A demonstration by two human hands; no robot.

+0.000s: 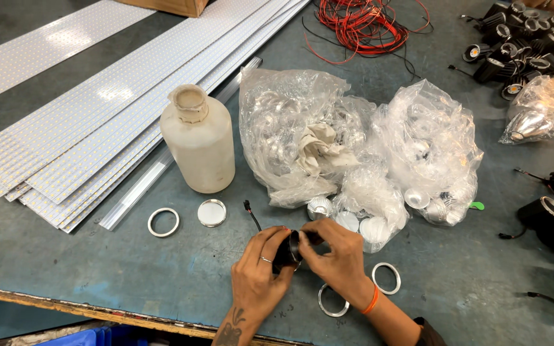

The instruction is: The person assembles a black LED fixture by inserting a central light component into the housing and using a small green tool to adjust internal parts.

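Black cylindrical lamp housing, gripped between both hands just above the grey-green worktable, near its front edge. Left hand wrapped around the housing's body, fingers curled tight, a ring on one finger. Right hand closed over the housing's other end, fingertips pinching at its rim, an orange band at the wrist. Thin black wire with a small plug trailing up from the housing across the table.

Just below the hands, a silver metal ring flat on the table; a white ring beside the right wrist. Further left, another white ring and a round silver lens disc, close together. Behind those, an upright cloudy white plastic bottle. Two crumpled clear plastic bags of shiny reflector cups directly beyond the hands, a few cups spilled out at the front. Long white LED strip boards stacked at the left. Tangle of red and black wire at the top. Assembled black spot lamps heaped at the upper right.
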